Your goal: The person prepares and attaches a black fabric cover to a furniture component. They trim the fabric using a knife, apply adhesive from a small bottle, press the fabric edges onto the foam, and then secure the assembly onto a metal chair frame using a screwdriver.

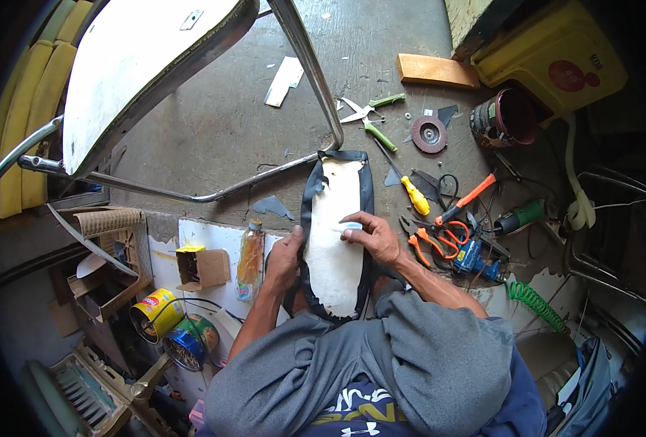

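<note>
A long cream panel [334, 273] with black vinyl folded over its edges lies lengthwise between my knees. Its far end shows bare patches and a dark tear. My left hand [285, 255] is closed on the panel's left edge, thumb up; its other fingers are partly hidden. Over the middle of the panel, my right hand [376, 239] pinches a small whitish piece [347, 227] between thumb and fingers. The piece is too small to name surely. Just beyond the panel's far end runs the bent chrome tube [264, 175] of a chair frame.
On the right lie a yellow screwdriver [414, 195], orange-handled pliers [439, 240], green-handled snips [377, 116], a flap disc [429, 135] and a blue air tool [476, 262]. A clear bottle [250, 262] and yellow can [155, 313] stand left. A white chair seat [141, 65] rises upper left.
</note>
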### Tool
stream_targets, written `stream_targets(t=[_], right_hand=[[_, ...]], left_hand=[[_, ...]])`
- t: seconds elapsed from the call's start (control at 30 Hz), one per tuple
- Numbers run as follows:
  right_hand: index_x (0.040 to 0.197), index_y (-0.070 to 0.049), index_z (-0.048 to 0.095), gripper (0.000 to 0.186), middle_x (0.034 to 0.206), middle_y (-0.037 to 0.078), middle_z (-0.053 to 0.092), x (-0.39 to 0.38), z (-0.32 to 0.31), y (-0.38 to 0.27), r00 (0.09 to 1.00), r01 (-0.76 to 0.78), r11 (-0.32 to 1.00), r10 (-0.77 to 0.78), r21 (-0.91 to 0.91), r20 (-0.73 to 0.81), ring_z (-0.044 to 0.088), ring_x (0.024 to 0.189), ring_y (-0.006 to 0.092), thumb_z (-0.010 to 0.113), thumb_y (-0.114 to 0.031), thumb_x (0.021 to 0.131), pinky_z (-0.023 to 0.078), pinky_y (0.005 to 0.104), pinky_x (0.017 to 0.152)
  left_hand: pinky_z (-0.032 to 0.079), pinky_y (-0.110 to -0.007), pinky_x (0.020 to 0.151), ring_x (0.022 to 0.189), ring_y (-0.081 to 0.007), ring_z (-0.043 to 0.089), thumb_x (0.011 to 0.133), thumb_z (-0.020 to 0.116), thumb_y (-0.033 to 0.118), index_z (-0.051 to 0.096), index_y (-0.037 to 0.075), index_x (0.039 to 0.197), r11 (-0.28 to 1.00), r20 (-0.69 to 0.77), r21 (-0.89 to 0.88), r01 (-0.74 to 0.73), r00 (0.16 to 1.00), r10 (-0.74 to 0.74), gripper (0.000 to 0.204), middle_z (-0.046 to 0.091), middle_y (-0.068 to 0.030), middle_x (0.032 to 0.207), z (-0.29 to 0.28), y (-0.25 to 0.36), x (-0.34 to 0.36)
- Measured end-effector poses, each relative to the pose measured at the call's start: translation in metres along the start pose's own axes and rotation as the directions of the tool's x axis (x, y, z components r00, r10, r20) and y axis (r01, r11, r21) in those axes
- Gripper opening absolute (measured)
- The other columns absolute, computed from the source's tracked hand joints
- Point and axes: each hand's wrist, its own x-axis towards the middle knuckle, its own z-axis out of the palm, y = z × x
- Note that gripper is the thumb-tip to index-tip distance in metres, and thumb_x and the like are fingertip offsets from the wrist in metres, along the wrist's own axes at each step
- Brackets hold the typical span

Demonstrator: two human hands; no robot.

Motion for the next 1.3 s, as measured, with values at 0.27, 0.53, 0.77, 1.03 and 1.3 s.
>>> stream_targets(t=[0.27, 0.53, 0.77, 1.03, 1.3], right_hand=[[0.117, -0.008, 0.071, 0.035, 0.098, 0.016, 0.073, -0.011, 0.015, -0.017, 0.972, 0.224, 0.818, -0.153, -0.53, 0.176, 0.07, 0.083, 0.0312, 0.073, -0.031, 0.091, 0.053, 0.0403, 0.077], [0.117, -0.01, 0.072, 0.033, 0.082, 0.014, 0.061, -0.013, 0.023, -0.016, 0.947, 0.314, 0.703, -0.179, -0.638, 0.268, 0.062, 0.076, 0.0299, 0.073, -0.028, 0.091, 0.049, 0.0405, 0.072], [0.117, -0.009, 0.072, 0.032, 0.079, 0.014, 0.058, -0.011, 0.027, -0.016, 0.955, 0.289, 0.692, -0.165, -0.661, 0.245, 0.059, 0.076, 0.0307, 0.073, -0.029, 0.091, 0.046, 0.0419, 0.071], [0.118, -0.008, 0.072, 0.033, 0.082, 0.017, 0.061, -0.006, 0.024, -0.005, 0.938, 0.342, 0.689, -0.211, -0.639, 0.275, 0.06, 0.08, 0.0321, 0.072, -0.027, 0.092, 0.047, 0.0422, 0.073], [0.117, -0.008, 0.072, 0.031, 0.082, 0.018, 0.062, -0.009, 0.021, -0.013, 0.947, 0.318, 0.688, -0.198, -0.652, 0.254, 0.063, 0.079, 0.0354, 0.071, -0.028, 0.093, 0.049, 0.0445, 0.074]], left_hand=[[0.047, -0.042, 0.111, 0.122, -0.0227, 0.063, 0.109, 0.05, 0.025, 0.057, -0.003, 0.134, 0.909, 0.205, -0.414, 0.046, 0.978, 0.044, 0.038, 0.068, -0.0144, 0.129, -0.025, -0.032, -0.026], [0.04, -0.047, 0.118, 0.139, -0.0291, 0.051, 0.108, 0.051, 0.019, 0.035, -0.003, 0.155, 0.884, 0.395, -0.441, 0.151, 0.918, 0.04, 0.054, 0.051, -0.0184, 0.15, -0.025, -0.033, -0.032], [0.041, -0.047, 0.117, 0.139, -0.0283, 0.051, 0.108, 0.052, 0.016, 0.035, 0.0, 0.156, 0.916, 0.362, -0.38, 0.127, 0.932, 0.021, 0.053, 0.051, -0.0157, 0.151, -0.029, -0.039, -0.029], [0.043, -0.046, 0.116, 0.137, -0.0266, 0.052, 0.107, 0.056, 0.017, 0.036, 0.001, 0.156, 0.915, 0.342, -0.381, 0.132, 0.94, 0.007, 0.056, 0.052, -0.0146, 0.151, -0.025, -0.037, -0.03], [0.047, -0.042, 0.113, 0.132, -0.0253, 0.057, 0.107, 0.058, 0.021, 0.042, -0.004, 0.15, 0.943, 0.308, -0.311, 0.117, 0.951, -0.016, 0.052, 0.057, -0.0167, 0.144, -0.03, -0.042, -0.026]])
